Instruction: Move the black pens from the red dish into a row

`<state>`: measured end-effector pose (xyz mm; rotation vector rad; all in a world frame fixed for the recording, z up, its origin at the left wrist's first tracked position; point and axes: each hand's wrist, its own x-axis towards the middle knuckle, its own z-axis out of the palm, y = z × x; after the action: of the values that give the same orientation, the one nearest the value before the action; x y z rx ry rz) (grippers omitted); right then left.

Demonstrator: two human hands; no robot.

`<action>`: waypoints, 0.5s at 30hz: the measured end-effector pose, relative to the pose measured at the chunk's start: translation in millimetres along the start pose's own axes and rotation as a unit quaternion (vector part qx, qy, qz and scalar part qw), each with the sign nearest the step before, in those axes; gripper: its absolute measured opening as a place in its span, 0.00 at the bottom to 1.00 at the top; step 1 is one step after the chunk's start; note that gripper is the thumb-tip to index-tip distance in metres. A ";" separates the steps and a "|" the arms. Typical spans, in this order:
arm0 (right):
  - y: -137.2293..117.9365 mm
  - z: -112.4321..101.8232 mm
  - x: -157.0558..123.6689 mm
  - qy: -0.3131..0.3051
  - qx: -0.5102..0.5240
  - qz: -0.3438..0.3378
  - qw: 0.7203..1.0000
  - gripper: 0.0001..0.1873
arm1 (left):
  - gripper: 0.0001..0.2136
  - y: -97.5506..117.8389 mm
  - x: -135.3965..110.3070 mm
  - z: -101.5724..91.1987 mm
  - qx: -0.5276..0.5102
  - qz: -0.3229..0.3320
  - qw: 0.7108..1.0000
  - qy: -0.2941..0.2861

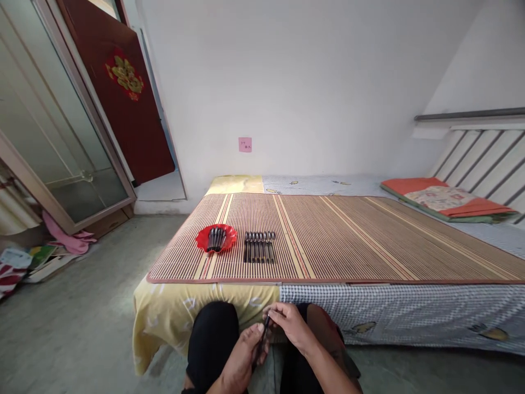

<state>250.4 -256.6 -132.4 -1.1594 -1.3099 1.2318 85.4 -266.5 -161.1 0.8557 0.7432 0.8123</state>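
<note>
Above my knees, my left hand (pixel 245 354) is wrapped round the barrel of a dark pen (pixel 262 340). The fingers of my right hand (pixel 286 323) are closed at the pen's upper end. In front, on the striped mat (pixel 348 241), a red scalloped plate (pixel 199 242) holds several dark pens (pixel 216 239). Just right of that plate, a row of several dark pens (pixel 259 249) lies side by side, all pointing the same way.
The mat covers a bed with a yellow and grey checked sheet (pixel 320 298). A folded orange quilt (pixel 447 198) lies at the far right by a railing (pixel 488 158). A pink note (pixel 245 145) is on the wall; a red-brown door (pixel 118 82) stands at the left.
</note>
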 end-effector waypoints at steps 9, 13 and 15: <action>24.3 -6.4 1.9 0.038 0.012 0.060 0.997 0.26 | 0.27 -9.7 11.5 -5.7 0.042 0.010 0.999 0.010; 19.9 -8.2 -0.8 0.037 0.017 0.056 0.998 0.24 | 0.27 -13.5 12.7 -6.6 0.044 0.006 0.999 0.004; 12.8 -8.7 -3.6 0.027 0.020 0.046 0.998 0.23 | 0.29 -19.6 14.9 -7.7 0.059 -0.004 0.998 0.002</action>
<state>259.6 -259.0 -145.1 -1.2279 -1.1965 1.2793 92.3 -259.3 -184.9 0.9559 0.8039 0.7685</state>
